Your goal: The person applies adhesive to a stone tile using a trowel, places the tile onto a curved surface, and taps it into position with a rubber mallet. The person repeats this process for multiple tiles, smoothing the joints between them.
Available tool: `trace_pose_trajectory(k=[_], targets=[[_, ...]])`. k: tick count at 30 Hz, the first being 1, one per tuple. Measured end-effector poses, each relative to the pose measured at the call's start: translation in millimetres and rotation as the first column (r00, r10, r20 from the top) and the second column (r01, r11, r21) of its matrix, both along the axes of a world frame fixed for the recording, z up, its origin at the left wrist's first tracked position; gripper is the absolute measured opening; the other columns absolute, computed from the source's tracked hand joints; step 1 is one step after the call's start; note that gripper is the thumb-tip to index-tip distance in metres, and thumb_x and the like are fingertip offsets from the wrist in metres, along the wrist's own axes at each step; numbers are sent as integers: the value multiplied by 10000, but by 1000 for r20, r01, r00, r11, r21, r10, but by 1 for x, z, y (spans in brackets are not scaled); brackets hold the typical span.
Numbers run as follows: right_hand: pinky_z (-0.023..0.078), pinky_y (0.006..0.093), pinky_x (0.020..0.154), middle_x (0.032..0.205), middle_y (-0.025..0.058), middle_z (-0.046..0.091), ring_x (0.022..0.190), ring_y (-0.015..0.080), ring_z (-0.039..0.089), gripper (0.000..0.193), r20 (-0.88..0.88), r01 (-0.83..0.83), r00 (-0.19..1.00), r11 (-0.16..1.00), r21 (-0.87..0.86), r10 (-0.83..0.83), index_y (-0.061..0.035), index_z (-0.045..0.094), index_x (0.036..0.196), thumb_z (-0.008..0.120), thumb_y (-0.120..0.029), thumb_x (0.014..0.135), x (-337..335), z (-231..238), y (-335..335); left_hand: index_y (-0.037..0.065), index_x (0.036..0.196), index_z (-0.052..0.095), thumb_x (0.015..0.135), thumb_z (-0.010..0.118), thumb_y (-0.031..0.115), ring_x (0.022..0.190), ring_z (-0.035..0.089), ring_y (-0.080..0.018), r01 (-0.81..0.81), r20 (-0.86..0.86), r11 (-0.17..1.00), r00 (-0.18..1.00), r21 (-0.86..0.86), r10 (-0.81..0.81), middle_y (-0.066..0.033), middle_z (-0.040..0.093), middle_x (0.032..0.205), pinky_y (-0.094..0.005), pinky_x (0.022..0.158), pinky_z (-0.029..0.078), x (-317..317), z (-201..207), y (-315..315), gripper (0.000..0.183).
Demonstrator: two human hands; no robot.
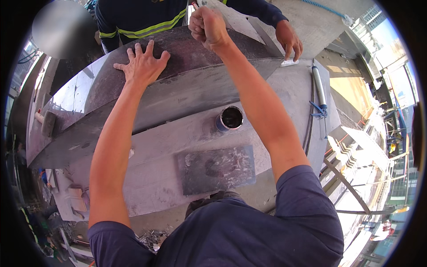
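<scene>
My left hand (144, 64) lies flat with spread fingers on a large dark, curved stone-like slab (106, 89). Farther right, my right hand (207, 27) is closed in a fist above the slab's far side. A slim reddish end of a tool (195, 6) pokes out of that fist; the rest of it is hidden. Between my forearms, an open can (229, 119) with dark, smeared contents stands on the grey surface (155, 178). Nearer to me lies a dark rectangular plate (218, 170) with pale scuffs.
Across the slab stands a person in a dark jacket (153, 29) with reflective stripes; their hand (289, 40) is over a small white item (289, 63). A caulking gun (318, 86) with a blue tie lies right. A mallet-like tool (46, 123) rests far left.
</scene>
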State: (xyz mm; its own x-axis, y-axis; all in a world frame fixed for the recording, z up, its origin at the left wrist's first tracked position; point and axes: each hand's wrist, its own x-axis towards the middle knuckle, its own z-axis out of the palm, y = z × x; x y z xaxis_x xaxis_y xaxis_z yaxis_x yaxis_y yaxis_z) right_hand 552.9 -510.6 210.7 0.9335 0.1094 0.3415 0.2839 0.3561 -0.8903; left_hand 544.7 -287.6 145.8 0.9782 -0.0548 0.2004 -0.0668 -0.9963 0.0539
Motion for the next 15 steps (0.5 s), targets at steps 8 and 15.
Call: trace_pose_trajectory(k=[8,15], targets=[[383,326,506,600,12,545,529,111,468,420,-97,29,993,946,-323,-64,-50,607,627,613,-316,951,5,-60,2,274,1725,426,1029,477,727,1683,250,-450,-17,-24,1000,1000,-1,17,-179,318,1815,-905,1207,124,2,-6,0,832],[465,386,625,614,86,597,603,187,557,438,-16,120,990,904,-410,-139,-17,614,627,615,-346,917,8,-63,8,266,1732,407,1060,435,745,1688,248,-431,-2,-30,1000,1000,-3,2,-181,311,1817,-885,1215,143,3,-1,-1,826]])
